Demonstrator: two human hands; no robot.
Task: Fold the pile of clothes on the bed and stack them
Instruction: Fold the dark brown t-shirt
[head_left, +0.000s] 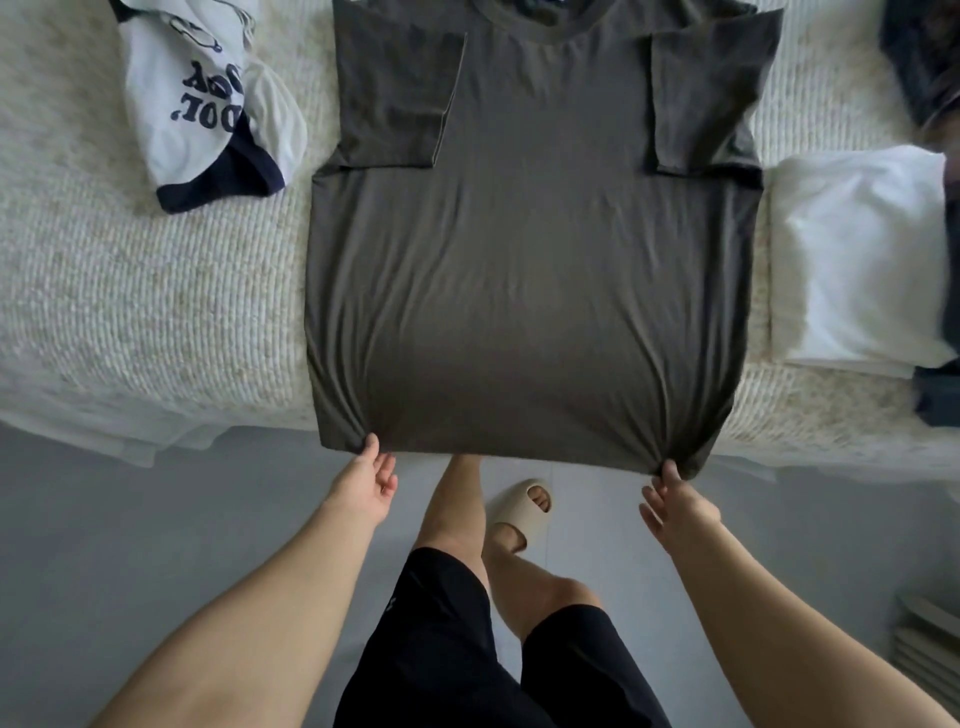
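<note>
A dark grey T-shirt (535, 249) lies flat on the cream bed cover (130, 312), neck away from me, both sleeves folded inward onto the body. Its hem hangs over the bed's near edge. My left hand (370, 475) pinches the hem's left corner. My right hand (675, 501) pinches the hem's right corner, and the cloth bunches at both pinches. A crumpled white shirt with navy trim and lettering (208, 104) lies at the far left. A folded white garment (857, 254) rests at the right on a dark folded piece (935, 400).
More dark clothing (924, 57) lies blurred at the far right corner. The bed's near edge runs across the middle of the view, with grey floor (130, 545) below it. My legs in black shorts and a beige slipper (519, 506) stand beside the bed.
</note>
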